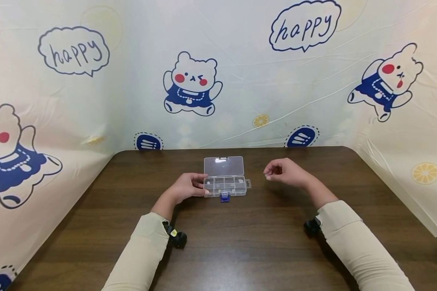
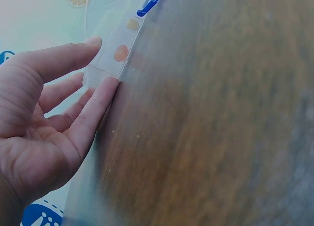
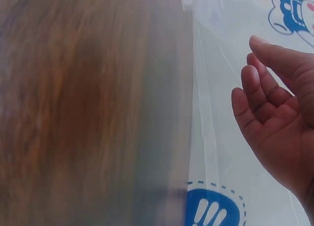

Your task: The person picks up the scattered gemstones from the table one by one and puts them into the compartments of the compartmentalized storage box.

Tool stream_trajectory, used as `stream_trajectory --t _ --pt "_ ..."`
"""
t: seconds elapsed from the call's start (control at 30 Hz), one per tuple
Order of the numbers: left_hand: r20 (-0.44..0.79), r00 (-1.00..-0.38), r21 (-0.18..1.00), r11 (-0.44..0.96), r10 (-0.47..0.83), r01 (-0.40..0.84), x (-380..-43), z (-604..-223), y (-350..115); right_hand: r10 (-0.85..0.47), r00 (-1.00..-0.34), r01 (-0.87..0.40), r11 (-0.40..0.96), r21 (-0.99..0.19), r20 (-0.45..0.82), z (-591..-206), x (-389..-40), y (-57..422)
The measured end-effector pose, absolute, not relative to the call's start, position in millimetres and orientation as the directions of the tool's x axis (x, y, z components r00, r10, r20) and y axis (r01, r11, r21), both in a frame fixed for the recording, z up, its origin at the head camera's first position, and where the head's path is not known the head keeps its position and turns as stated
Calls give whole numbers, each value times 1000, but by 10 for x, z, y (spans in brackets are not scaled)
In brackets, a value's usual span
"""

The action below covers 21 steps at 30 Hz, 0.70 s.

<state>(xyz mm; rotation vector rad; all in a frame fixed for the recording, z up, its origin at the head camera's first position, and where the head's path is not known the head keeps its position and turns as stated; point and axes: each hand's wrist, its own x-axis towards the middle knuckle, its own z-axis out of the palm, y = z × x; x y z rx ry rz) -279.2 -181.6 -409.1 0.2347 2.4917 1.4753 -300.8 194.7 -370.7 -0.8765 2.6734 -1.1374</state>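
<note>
A clear plastic compartment box [image 1: 225, 186] with a blue latch [image 1: 224, 197] stands on the table, its clear lid [image 1: 223, 166] raised at the back. My left hand [image 1: 185, 187] holds the box's left end, thumb at the front corner and fingers toward the back. Small pieces lie in several compartments; through the wall in the left wrist view show an orange oval piece [image 2: 120, 53] and a yellowish piece [image 2: 132, 23]. To the right of the box, my right hand [image 1: 285, 173] pinches a small whitish piece [image 1: 267, 175] between thumb and fingertips, mostly hidden by them.
The brown wooden table [image 1: 218, 246] carries the box near its back edge. A pale printed curtain [image 1: 240, 101] with bears and "happy" bubbles surrounds the table at the back and sides. A small dark camera [image 1: 179, 240] is strapped to the left wrist.
</note>
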Motion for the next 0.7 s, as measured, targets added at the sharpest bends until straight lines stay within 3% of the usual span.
stream_trajectory --t 0.7 --pt "-119 -960 878 479 253 18 -2788 -4088 -1819 -656 -749 -556 540 -631 99 -3612 -3030 1541"
